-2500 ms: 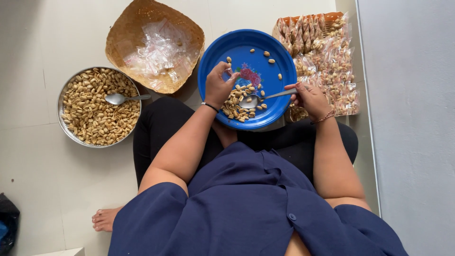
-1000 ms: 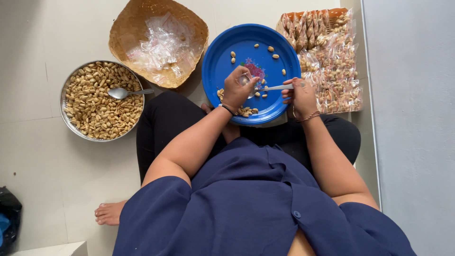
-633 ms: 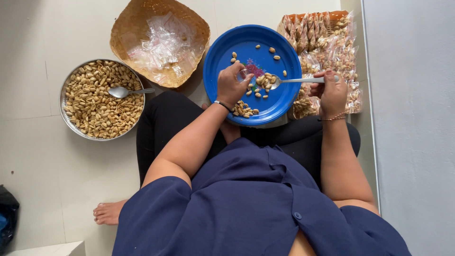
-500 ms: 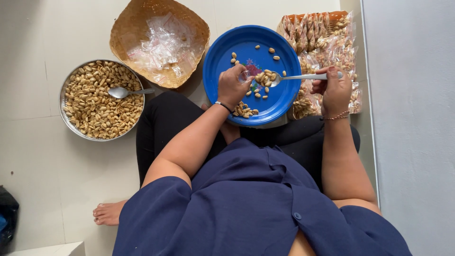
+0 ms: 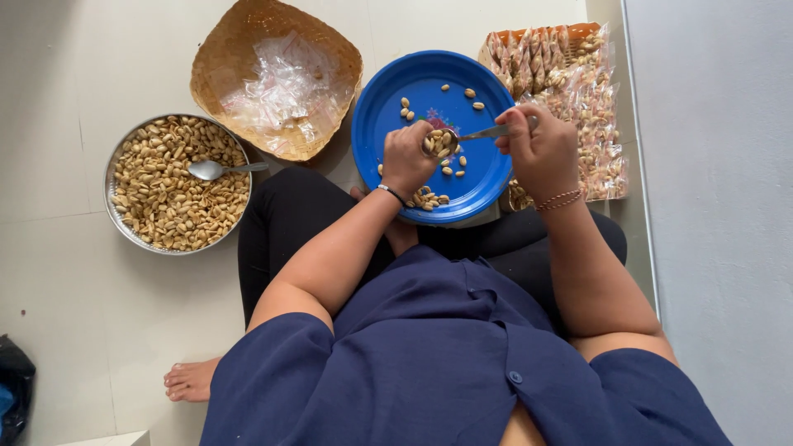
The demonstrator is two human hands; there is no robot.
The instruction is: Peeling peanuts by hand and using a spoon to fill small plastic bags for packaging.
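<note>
Spoon (image 5: 462,136) of shiny metal, heaped with peanuts, pinched in right hand (image 5: 541,149); left hand (image 5: 409,157) curled at bowl, mid round blue plastic plate (image 5: 388,99). Best kept level.

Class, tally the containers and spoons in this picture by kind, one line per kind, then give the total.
Blue plate: 1
Metal bowl of peanuts: 1
Woven basket with empty clear bags: 1
Basket of filled peanut packets: 1
Spoons: 2, one lying in the metal bowl, one loaded with peanuts held in the right hand, steadied by the left hand
Total: 6
</note>
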